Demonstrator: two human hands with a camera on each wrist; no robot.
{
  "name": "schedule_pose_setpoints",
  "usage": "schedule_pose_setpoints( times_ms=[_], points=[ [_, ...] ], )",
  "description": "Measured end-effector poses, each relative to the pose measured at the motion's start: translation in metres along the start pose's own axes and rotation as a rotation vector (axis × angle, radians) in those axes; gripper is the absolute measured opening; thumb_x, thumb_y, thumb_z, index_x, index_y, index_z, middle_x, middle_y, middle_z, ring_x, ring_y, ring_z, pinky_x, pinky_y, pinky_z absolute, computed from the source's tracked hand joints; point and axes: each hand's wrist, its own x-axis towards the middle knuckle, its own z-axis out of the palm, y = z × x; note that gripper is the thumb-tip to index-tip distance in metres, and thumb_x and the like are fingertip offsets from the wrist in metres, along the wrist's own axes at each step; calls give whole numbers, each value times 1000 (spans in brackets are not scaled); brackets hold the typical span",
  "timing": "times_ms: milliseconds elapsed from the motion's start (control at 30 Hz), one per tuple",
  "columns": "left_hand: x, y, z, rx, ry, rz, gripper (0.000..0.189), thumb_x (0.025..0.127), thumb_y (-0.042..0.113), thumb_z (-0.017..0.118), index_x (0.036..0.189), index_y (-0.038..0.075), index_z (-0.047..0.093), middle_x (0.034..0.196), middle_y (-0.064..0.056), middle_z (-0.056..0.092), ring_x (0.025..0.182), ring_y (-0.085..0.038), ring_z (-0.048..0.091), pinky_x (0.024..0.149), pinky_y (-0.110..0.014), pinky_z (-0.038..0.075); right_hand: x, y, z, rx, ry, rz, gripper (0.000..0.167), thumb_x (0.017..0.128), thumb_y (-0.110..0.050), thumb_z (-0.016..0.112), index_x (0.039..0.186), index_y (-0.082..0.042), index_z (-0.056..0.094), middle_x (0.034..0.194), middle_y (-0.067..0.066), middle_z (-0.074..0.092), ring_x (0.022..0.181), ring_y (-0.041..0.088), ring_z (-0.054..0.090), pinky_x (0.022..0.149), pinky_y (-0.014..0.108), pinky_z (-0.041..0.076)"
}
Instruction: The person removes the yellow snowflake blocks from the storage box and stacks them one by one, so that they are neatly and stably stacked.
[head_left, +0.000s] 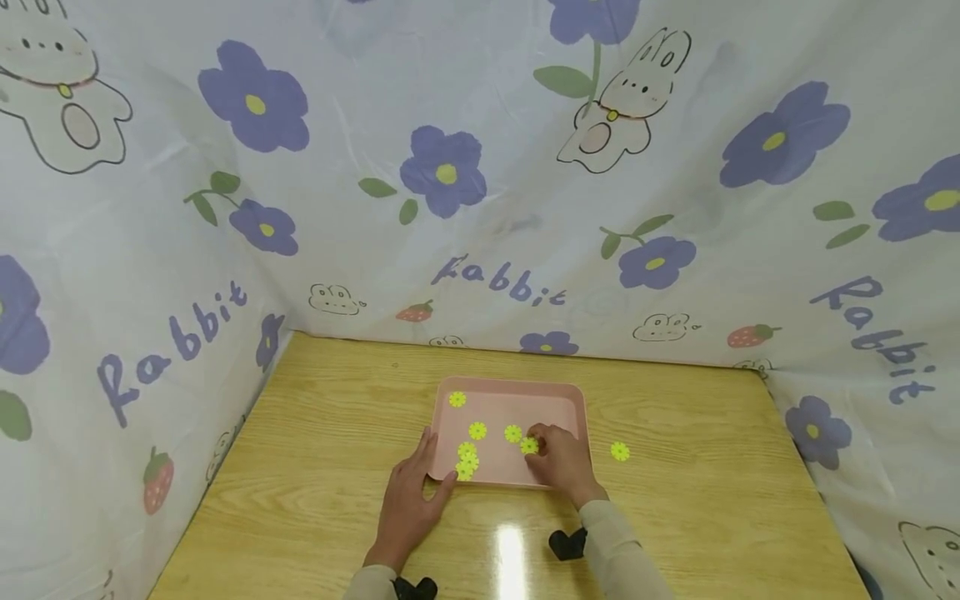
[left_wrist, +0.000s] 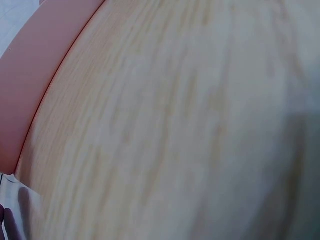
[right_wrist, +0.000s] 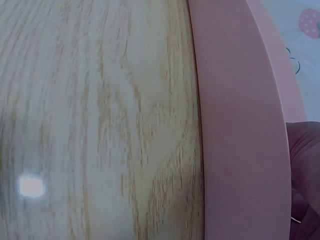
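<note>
A shallow pink tray [head_left: 536, 404] lies on the table, and several small yellow-green flower-shaped pieces [head_left: 477, 431] are scattered in it. My left hand [head_left: 408, 497] rests at the tray's front left corner, fingers along its left side and thumb near a cluster of flower pieces [head_left: 468, 460]. Over the tray's right part, my right hand [head_left: 564, 464] curls its fingers and thumb to pinch one flower piece [head_left: 529, 446]. Another flower piece [head_left: 513, 433] lies just left of it. In the right wrist view, the tray's wall [right_wrist: 242, 120] hides most of the right hand [right_wrist: 306, 165].
One flower piece [head_left: 620, 451] lies on the wooden table [head_left: 690, 500], right of the tray. A cloth [head_left: 510, 233] printed with rabbits and flowers hangs behind the table and on both sides. Black wrist mounts [head_left: 567, 544] sit near both sleeves.
</note>
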Motion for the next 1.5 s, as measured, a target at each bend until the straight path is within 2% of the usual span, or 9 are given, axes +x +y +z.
schedule_pose_setpoints(
  times_ms=[267, 433, 600, 733, 833, 933, 1167, 1367, 1500],
  points=[
    [0, 0, 1, -5, -1, -5, 74, 101, 43, 66, 162, 11, 37, 168, -3, 32, 142, -27, 49, 111, -55, 40, -3, 2, -1, -24, -13, -32, 36, 87, -9, 84, 123, -5, 77, 84, 0, 67, 75, 14, 62, 67, 32, 57],
    [0, 0, 0, -13, -5, -13, 73, 102, 43, 66, 161, 11, 38, 167, -3, 33, 142, -27, 49, 112, -55, 39, -5, 2, -2, 3, -23, -38, 35, 87, -9, 83, 121, -3, 76, 83, 0, 68, 75, 13, 61, 69, 33, 57],
    [-1, 1, 1, -19, -9, -23, 72, 102, 44, 65, 161, 11, 38, 168, -3, 33, 143, -25, 48, 113, -53, 39, -8, 3, -2, 39, -41, -46, 33, 89, -13, 82, 119, -1, 75, 78, -3, 65, 70, 11, 58, 65, 31, 55],
    [-1, 1, 2, -22, -13, -21, 72, 103, 44, 64, 161, 11, 38, 167, -4, 33, 143, -26, 48, 113, -53, 39, -10, 3, -1, 33, -21, -43, 32, 89, -15, 83, 117, -1, 76, 82, -1, 61, 72, 11, 56, 65, 31, 53],
    [-1, 1, 1, -25, -6, -13, 72, 103, 43, 65, 161, 10, 38, 167, -5, 34, 143, -27, 48, 113, -54, 39, -11, 2, -1, 42, 16, -42, 31, 88, -15, 84, 115, 0, 76, 87, 3, 61, 74, 11, 54, 69, 31, 54],
    [-1, 1, 1, -21, 2, -10, 71, 103, 42, 65, 160, 9, 39, 167, -5, 34, 142, -28, 49, 113, -55, 39, -11, -2, -7, 57, 57, -45, 32, 88, -15, 84, 115, 0, 76, 93, 5, 64, 72, 9, 54, 67, 28, 54],
    [-2, 2, 2, -22, -19, -24, 72, 103, 43, 63, 161, 11, 37, 168, -4, 32, 143, -28, 48, 114, -54, 38, -20, -4, -32, 42, 190, -45, 32, 86, -16, 86, 114, -4, 77, 103, 7, 67, 71, 9, 57, 59, 25, 50],
    [-1, 1, 2, -37, -16, -22, 72, 103, 43, 64, 162, 12, 36, 168, -2, 31, 142, -30, 49, 114, -55, 37, -28, 17, -62, 50, 322, -14, 38, 90, -17, 83, 122, 0, 74, 105, 11, 66, 79, 20, 65, 63, 32, 55],
    [1, -1, 2, -35, -18, -18, 72, 104, 43, 63, 163, 12, 34, 169, 0, 29, 143, -29, 48, 115, -54, 36, -35, 45, -78, 55, 356, 72, 41, 94, -18, 79, 127, 4, 70, 111, 20, 65, 84, 29, 67, 65, 39, 56]
  ],
)
